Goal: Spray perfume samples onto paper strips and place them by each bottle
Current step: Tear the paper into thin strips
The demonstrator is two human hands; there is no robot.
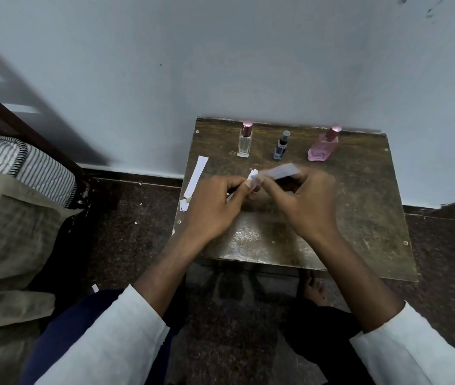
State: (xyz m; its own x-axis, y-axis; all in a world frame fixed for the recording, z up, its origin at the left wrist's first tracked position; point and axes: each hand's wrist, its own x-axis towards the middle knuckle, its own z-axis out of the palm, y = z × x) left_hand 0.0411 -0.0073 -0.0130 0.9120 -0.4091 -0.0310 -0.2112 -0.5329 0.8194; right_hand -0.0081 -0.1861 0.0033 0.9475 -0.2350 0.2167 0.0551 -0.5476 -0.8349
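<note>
No readable writing or labels anywhere (bottles too small, paper blurred).

Near: white sleeves (126, 326) at 6 o'clock, forearms reaching up over a worn brown table (359, 218). Left hand (215, 204) at table centre-left, fingers curled, pinching the left end of a small stack of white paper strips (270, 173). Right hand (304, 201) just beside it at 3 o'clock, fingers curled round the right part of the same stack, thumb and forefinger at its near edge. Stack is motion-blurred, tilted up to the right, held above the table; strip count cannot be told.

Left of the hands at 9 o'clock: one long white strip (197, 176) lying flat by the table's left edge, with small paper scraps (184, 202) at its near end.

Far, 12 o'clock, a row of three bottles near the wall, well apart from each other: clear bottle (245, 141) with pink cap on the left, small blue bottle (281, 147) with dark sprayer in the middle, pink bottle (323, 147) with pink cap on the right (looks tilted).

Floor at 8 o'clock: one paper scrap (95, 288). Striped cushion (26, 162) at 9 o'clock, off table.
</note>
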